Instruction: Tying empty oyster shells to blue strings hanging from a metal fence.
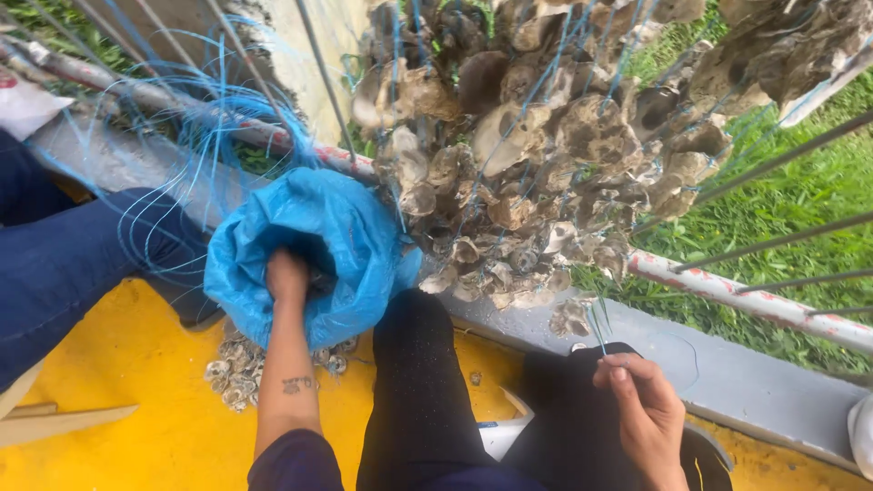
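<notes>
- Head view looks down past my knees in black trousers, with my two bare hands low in the frame.
- My left hand, left of centre, is pushed into the mouth of a crumpled blue bag; the fingers are buried inside, so I cannot tell whether they grip anything.
- At the lower right, my right hand is pinched shut on a thin blue string that runs up toward the shells above.
- Filling the upper centre and upper right, a big cluster of grey-brown oyster shells hangs on blue lines, its lowest shells just beside the bag's right edge.
- Below the bag, a small heap of loose shells lies on the yellow floor.
- At the upper left, a tangle of loose blue line drapes over a rail with worn red and white paint, which slants across the frame down to the right.
- Another person's leg in blue trousers sits at the left edge, near the bag.
- Green grass shows beyond the rail on the right.
</notes>
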